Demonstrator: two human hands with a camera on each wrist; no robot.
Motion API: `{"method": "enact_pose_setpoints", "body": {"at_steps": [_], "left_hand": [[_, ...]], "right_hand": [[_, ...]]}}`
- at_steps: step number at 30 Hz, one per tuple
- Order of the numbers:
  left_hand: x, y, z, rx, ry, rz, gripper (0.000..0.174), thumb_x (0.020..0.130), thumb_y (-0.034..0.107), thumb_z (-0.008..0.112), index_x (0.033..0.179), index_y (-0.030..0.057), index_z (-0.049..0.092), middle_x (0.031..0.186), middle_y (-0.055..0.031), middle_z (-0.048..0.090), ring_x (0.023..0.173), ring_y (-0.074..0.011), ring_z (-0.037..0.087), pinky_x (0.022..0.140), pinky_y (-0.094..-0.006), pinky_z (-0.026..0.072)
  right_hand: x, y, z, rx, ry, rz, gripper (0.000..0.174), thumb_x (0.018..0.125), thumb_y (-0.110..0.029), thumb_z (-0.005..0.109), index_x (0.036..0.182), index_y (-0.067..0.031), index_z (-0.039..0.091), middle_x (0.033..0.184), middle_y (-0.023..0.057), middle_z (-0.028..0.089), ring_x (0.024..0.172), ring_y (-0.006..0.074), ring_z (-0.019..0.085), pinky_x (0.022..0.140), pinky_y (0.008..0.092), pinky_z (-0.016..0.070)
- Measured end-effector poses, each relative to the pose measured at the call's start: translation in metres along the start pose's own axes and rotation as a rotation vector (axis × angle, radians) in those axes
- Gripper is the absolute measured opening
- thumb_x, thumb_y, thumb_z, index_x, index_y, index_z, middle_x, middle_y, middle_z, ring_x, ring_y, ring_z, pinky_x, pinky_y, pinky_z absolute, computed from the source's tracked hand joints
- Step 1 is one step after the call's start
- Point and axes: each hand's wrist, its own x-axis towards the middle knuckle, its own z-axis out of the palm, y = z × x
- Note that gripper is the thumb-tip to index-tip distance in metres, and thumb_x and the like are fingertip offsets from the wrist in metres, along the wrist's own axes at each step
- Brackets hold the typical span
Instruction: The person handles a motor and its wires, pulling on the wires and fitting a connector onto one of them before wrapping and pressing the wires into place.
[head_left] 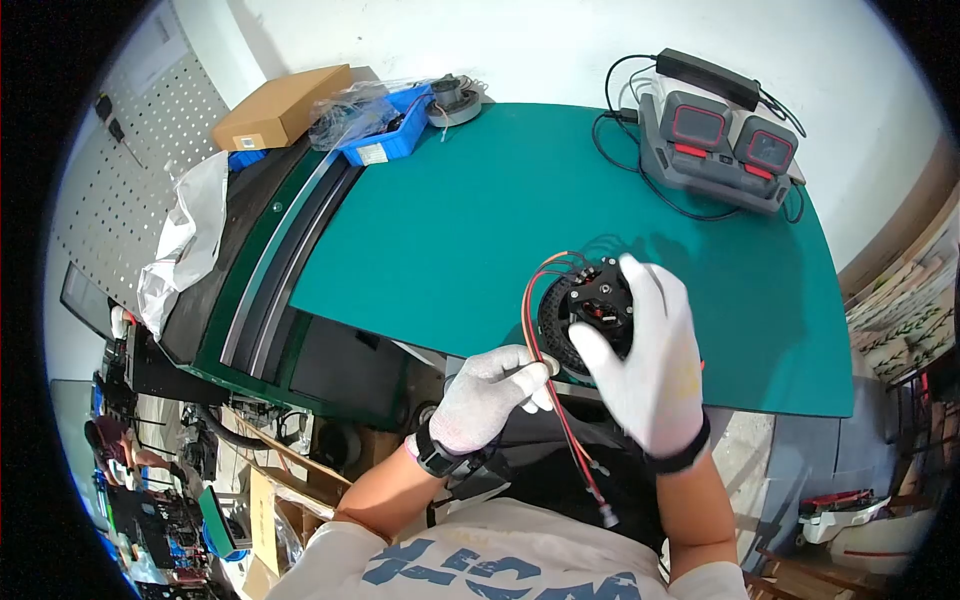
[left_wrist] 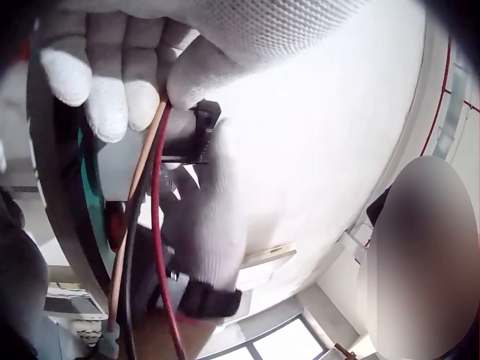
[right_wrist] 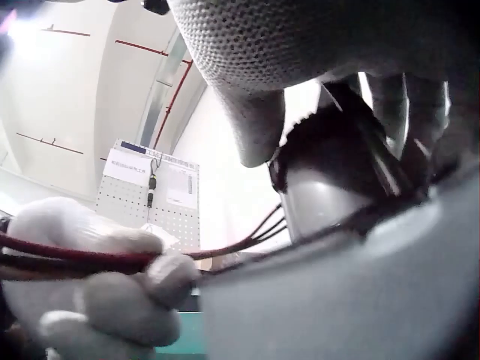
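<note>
A black round wheel-like part point(head_left: 562, 325) with a metal-fitted hub stands at the green table's front edge. Over its right side lies the gloved right hand point(head_left: 655, 350), thumb and fingers spread round it; the right wrist view shows this hand point(right_wrist: 262, 52) from close up. Red, black and orange wires point(head_left: 528, 310) arch from the part's top and hang down past the edge to small connectors point(head_left: 608, 515). Left of the part, the gloved left hand point(head_left: 485, 395) pinches these wires between thumb and fingers. In the left wrist view, the wires point(left_wrist: 157, 195) run down from this hand point(left_wrist: 187, 67).
On the green tabletop point(head_left: 450, 240), a charger with two batteries point(head_left: 700, 140) and black cables stands at the back right. At the back left are a blue bin point(head_left: 390, 140), a grey motor-like part point(head_left: 455, 105) and a cardboard box point(head_left: 280, 108). Dark rails point(head_left: 290, 260) run along the left.
</note>
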Motion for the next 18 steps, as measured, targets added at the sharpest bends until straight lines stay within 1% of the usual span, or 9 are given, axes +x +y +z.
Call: {"method": "enact_pose_setpoints", "body": {"at_steps": [2, 4, 6, 8, 9, 11, 14, 16, 18], "left_hand": [[-0.002, -0.002, -0.001, 0.035, 0.053, 0.032, 0.022, 0.103, 0.017, 0.061, 0.110, -0.0007, 0.070, 0.090, -0.0037, 0.072, 0.081, -0.0103, 0.065, 0.075, -0.0260, 0.0522], [-0.003, -0.004, 0.000, 0.006, 0.067, 0.032, 0.021, 0.102, 0.017, 0.063, 0.108, -0.0011, 0.071, 0.090, -0.0031, 0.071, 0.080, -0.0099, 0.064, 0.075, -0.0261, 0.0518], [-0.003, -0.003, 0.005, -0.040, 0.078, 0.051, 0.020, 0.100, 0.016, 0.065, 0.107, -0.0015, 0.071, 0.090, -0.0027, 0.071, 0.080, -0.0096, 0.063, 0.075, -0.0261, 0.0514], [-0.004, -0.004, 0.011, -0.082, 0.101, 0.057, 0.018, 0.099, 0.013, 0.065, 0.106, -0.0025, 0.071, 0.088, -0.0032, 0.071, 0.079, -0.0093, 0.062, 0.074, -0.0260, 0.0507], [-0.003, -0.008, 0.011, -0.080, 0.079, 0.083, 0.019, 0.100, 0.013, 0.064, 0.108, -0.0026, 0.071, 0.087, -0.0032, 0.070, 0.079, -0.0085, 0.061, 0.074, -0.0253, 0.0503], [-0.001, -0.009, 0.011, -0.078, 0.061, 0.111, 0.019, 0.102, 0.013, 0.063, 0.110, -0.0027, 0.070, 0.087, -0.0032, 0.070, 0.079, -0.0076, 0.060, 0.074, -0.0245, 0.0500], [-0.002, -0.007, 0.013, -0.095, 0.089, 0.124, 0.018, 0.100, 0.013, 0.064, 0.106, -0.0027, 0.071, 0.089, -0.0035, 0.071, 0.079, -0.0092, 0.062, 0.074, -0.0264, 0.0505], [-0.001, -0.009, 0.014, -0.092, 0.081, 0.133, 0.018, 0.100, 0.013, 0.064, 0.107, -0.0019, 0.071, 0.089, -0.0036, 0.071, 0.080, -0.0093, 0.063, 0.074, -0.0263, 0.0505], [-0.001, -0.011, 0.012, -0.059, 0.077, 0.122, 0.020, 0.101, 0.014, 0.063, 0.112, -0.0008, 0.070, 0.091, -0.0034, 0.071, 0.081, -0.0096, 0.063, 0.076, -0.0270, 0.0506]], "right_hand": [[-0.021, -0.011, -0.010, -0.034, 0.070, -0.028, 0.059, 0.077, -0.017, 0.082, 0.126, 0.0021, 0.056, 0.117, 0.0209, 0.060, 0.101, 0.0406, 0.059, 0.092, 0.0482, 0.0484], [-0.040, -0.019, -0.023, -0.006, -0.100, -0.046, 0.048, 0.078, -0.020, 0.082, 0.116, 0.0000, 0.061, 0.107, 0.0177, 0.064, 0.097, 0.0382, 0.061, 0.086, 0.0470, 0.0498], [-0.054, -0.020, -0.021, 0.158, -0.269, 0.027, 0.037, 0.081, -0.023, 0.081, 0.107, -0.0040, 0.065, 0.092, 0.0143, 0.065, 0.082, 0.0358, 0.062, 0.072, 0.0461, 0.0503], [-0.067, -0.014, -0.015, 0.347, -0.426, 0.110, 0.027, 0.085, -0.021, 0.077, 0.102, -0.0037, 0.066, 0.084, 0.0140, 0.064, 0.075, 0.0347, 0.063, 0.066, 0.0434, 0.0498], [-0.066, -0.014, -0.015, 0.341, -0.418, 0.114, 0.027, 0.085, -0.021, 0.077, 0.102, -0.0037, 0.066, 0.084, 0.0140, 0.064, 0.075, 0.0347, 0.063, 0.066, 0.0434, 0.0498], [-0.065, -0.014, -0.015, 0.514, -0.421, 0.279, 0.019, 0.090, -0.019, 0.073, 0.094, -0.0024, 0.066, 0.075, 0.0141, 0.061, 0.067, 0.0336, 0.063, 0.060, 0.0419, 0.0479], [-0.065, -0.006, -0.009, 0.455, -0.500, 0.223, 0.017, 0.092, -0.018, 0.071, 0.091, -0.0018, 0.066, 0.070, 0.0154, 0.059, 0.062, 0.0338, 0.063, 0.056, 0.0414, 0.0465], [-0.067, -0.004, -0.007, 0.474, -0.531, 0.267, 0.016, 0.092, -0.018, 0.071, 0.089, -0.0027, 0.068, 0.070, 0.0166, 0.061, 0.063, 0.0343, 0.063, 0.058, 0.0418, 0.0475], [-0.071, 0.003, -0.005, 0.634, -0.544, 0.324, 0.017, 0.093, -0.019, 0.071, 0.090, -0.0026, 0.068, 0.073, 0.0178, 0.063, 0.065, 0.0350, 0.065, 0.058, 0.0433, 0.0482]]}}
